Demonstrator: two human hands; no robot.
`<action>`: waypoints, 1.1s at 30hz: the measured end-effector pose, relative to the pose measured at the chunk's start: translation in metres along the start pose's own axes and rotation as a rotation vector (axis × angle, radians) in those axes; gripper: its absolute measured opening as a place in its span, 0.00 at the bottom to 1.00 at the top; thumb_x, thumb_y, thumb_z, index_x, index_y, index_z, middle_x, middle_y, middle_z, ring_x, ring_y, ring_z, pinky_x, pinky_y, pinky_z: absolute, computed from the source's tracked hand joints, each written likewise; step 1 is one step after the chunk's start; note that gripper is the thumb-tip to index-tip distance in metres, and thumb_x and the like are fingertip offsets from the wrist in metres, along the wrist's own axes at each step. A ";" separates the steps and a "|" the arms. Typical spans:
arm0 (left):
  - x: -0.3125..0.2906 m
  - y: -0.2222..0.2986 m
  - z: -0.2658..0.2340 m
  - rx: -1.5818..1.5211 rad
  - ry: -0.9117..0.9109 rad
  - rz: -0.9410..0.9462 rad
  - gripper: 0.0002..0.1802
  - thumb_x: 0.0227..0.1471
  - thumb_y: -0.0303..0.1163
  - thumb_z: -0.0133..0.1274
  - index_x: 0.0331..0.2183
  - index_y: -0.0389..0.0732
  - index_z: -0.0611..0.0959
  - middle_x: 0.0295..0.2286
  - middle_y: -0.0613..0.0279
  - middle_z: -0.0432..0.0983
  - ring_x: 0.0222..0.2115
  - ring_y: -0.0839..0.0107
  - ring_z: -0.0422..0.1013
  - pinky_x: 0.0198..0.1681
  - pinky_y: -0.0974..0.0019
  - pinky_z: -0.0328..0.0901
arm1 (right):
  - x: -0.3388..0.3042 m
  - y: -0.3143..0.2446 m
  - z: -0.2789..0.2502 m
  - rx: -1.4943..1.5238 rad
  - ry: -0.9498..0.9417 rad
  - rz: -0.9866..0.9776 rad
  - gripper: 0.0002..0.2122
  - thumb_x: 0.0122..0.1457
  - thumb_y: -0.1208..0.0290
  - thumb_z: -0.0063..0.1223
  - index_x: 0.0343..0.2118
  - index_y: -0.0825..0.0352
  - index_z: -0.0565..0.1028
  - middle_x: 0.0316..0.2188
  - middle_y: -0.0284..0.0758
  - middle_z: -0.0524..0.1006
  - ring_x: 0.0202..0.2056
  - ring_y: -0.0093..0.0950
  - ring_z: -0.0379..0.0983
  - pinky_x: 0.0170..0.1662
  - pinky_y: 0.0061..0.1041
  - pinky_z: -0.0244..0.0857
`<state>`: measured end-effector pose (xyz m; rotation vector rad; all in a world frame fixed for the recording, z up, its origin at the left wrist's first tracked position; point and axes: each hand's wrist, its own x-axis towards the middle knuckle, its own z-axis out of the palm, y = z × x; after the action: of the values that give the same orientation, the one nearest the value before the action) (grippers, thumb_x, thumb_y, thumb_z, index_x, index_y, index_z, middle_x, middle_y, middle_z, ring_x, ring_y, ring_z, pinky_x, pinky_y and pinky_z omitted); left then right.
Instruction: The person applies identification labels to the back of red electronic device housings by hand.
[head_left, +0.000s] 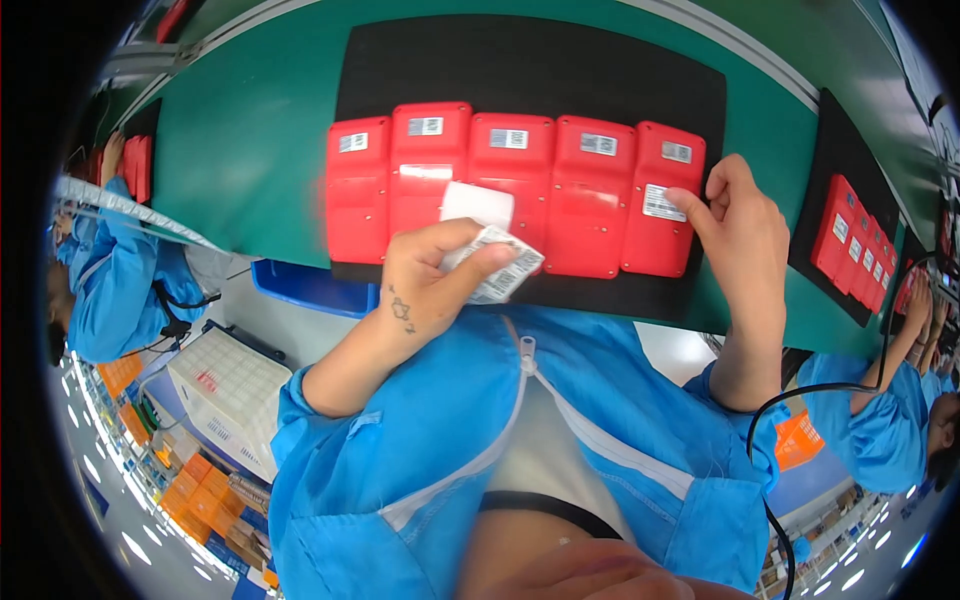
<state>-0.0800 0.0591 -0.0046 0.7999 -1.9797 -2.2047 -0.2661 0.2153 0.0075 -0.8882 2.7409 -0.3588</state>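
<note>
Several red plastic cases lie side by side in a row on a black mat, each with a small silver label near its far end. On the rightmost red case there is also a white printed label. The thumb of my right hand rests at that label's edge, its other fingers curled apart from the thumb with nothing seen between them. My left hand pinches a sheet of white printed labels above the near edge of the row. A blank white flap sticks out beyond its fingers.
The mat lies on a green work surface. At the right, more labelled red cases sit on another mat beside a co-worker in blue. A blue bin and a white crate stand below left. A black cable hangs at right.
</note>
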 end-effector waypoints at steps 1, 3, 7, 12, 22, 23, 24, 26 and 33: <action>-0.001 0.001 0.001 0.082 0.028 0.066 0.09 0.46 0.29 0.49 0.22 0.33 0.78 0.19 0.62 0.72 0.20 0.79 0.68 0.20 0.79 0.59 | -0.003 -0.006 0.005 0.256 -0.069 -0.086 0.10 0.43 0.72 0.57 0.27 0.68 0.69 0.15 0.30 0.68 0.19 0.15 0.67 0.19 0.13 0.59; 0.000 -0.002 0.001 -0.001 0.020 0.005 0.08 0.46 0.29 0.50 0.23 0.34 0.78 0.19 0.61 0.72 0.20 0.79 0.68 0.20 0.79 0.60 | -0.016 -0.023 0.021 0.862 -0.233 -0.192 0.10 0.42 0.74 0.58 0.28 0.67 0.69 0.18 0.28 0.68 0.21 0.15 0.67 0.21 0.12 0.59; -0.002 0.004 0.004 -0.137 -0.018 -0.013 0.09 0.45 0.29 0.50 0.29 0.33 0.76 0.19 0.60 0.72 0.22 0.78 0.70 0.19 0.78 0.65 | -0.038 -0.054 0.053 1.551 -0.390 -0.180 0.10 0.42 0.79 0.56 0.29 0.68 0.70 0.24 0.29 0.69 0.23 0.15 0.68 0.24 0.13 0.61; -0.013 0.005 -0.006 -0.073 -0.132 -0.131 0.10 0.45 0.27 0.50 0.33 0.34 0.74 0.20 0.59 0.73 0.20 0.78 0.71 0.20 0.78 0.66 | -0.039 -0.050 0.051 1.118 0.102 -0.445 0.05 0.45 0.81 0.52 0.27 0.72 0.71 0.22 0.33 0.72 0.25 0.19 0.70 0.27 0.14 0.64; -0.010 -0.007 -0.020 0.151 -0.059 0.191 0.09 0.43 0.30 0.52 0.30 0.36 0.78 0.27 0.55 0.74 0.26 0.73 0.71 0.25 0.76 0.65 | -0.005 -0.026 0.027 0.940 -0.120 0.089 0.04 0.45 0.78 0.54 0.24 0.73 0.72 0.15 0.34 0.72 0.16 0.15 0.67 0.18 0.10 0.60; -0.007 -0.002 -0.019 0.095 -0.055 0.116 0.10 0.43 0.30 0.52 0.31 0.36 0.77 0.28 0.55 0.74 0.26 0.73 0.71 0.26 0.76 0.65 | -0.005 -0.026 0.028 0.907 -0.097 0.076 0.04 0.45 0.78 0.54 0.24 0.73 0.72 0.15 0.33 0.72 0.15 0.15 0.67 0.18 0.09 0.59; -0.006 0.001 -0.018 0.041 -0.053 0.041 0.11 0.43 0.30 0.52 0.32 0.37 0.76 0.28 0.56 0.74 0.27 0.72 0.71 0.26 0.75 0.65 | -0.005 -0.026 0.027 0.907 -0.099 0.080 0.04 0.45 0.78 0.54 0.24 0.73 0.72 0.15 0.33 0.72 0.15 0.15 0.67 0.18 0.09 0.59; -0.007 -0.002 -0.019 0.088 -0.055 0.074 0.10 0.45 0.30 0.51 0.33 0.38 0.75 0.28 0.56 0.73 0.27 0.72 0.71 0.26 0.75 0.65 | -0.005 -0.026 0.027 0.938 -0.142 0.132 0.06 0.44 0.76 0.56 0.24 0.71 0.73 0.15 0.32 0.72 0.16 0.16 0.68 0.19 0.10 0.62; -0.007 -0.008 -0.020 -0.208 -0.085 0.042 0.06 0.49 0.28 0.45 0.31 0.37 0.71 0.25 0.56 0.72 0.26 0.73 0.71 0.24 0.78 0.65 | -0.004 -0.027 0.027 0.901 -0.137 0.134 0.06 0.44 0.73 0.56 0.23 0.70 0.73 0.15 0.33 0.72 0.16 0.17 0.68 0.19 0.11 0.63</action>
<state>-0.0634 0.0450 -0.0101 0.6431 -1.7434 -2.4059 -0.2399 0.1918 -0.0095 -0.4441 2.1094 -1.2944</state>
